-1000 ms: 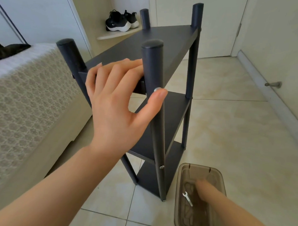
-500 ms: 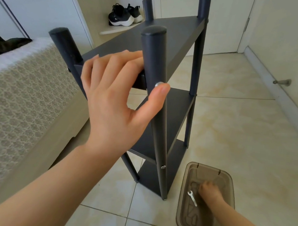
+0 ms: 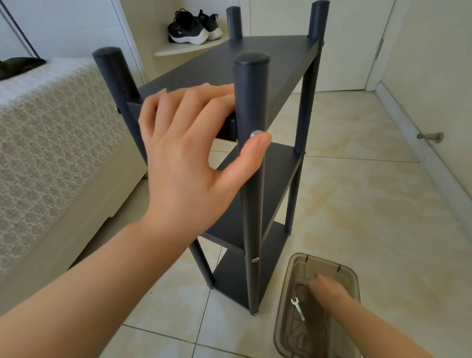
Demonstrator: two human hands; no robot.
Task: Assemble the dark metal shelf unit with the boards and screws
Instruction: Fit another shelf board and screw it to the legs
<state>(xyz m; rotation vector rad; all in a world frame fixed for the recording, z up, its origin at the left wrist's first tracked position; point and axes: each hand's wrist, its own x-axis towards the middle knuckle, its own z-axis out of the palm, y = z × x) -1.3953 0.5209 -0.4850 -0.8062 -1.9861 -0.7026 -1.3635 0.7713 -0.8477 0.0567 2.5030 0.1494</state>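
The dark metal shelf unit (image 3: pixel 261 71) stands upright on the tiled floor with three boards between four round posts. My left hand (image 3: pixel 187 155) grips the near edge of the top board, fingers lying over it. Its thumb presses a silver screw (image 3: pixel 255 133) in the near post (image 3: pixel 251 79). A second screw (image 3: pixel 255 259) sits lower on that post. My right hand (image 3: pixel 327 289) reaches down into a brown see-through box (image 3: pixel 279 329) on the floor, next to a small silver wrench (image 3: pixel 298 308). Its fingertips are hidden, so whether it holds anything is unclear.
A bed (image 3: pixel 41 148) with a patterned cover stands close on the left of the shelf. Black shoes (image 3: pixel 192 28) rest on a low corner ledge behind. A door stop (image 3: pixel 431 136) juts from the right wall. Open tiled floor lies to the right.
My left hand keeps its grip on the top board and screw. My right hand stays in the box and shifts only slightly beside the wrench.
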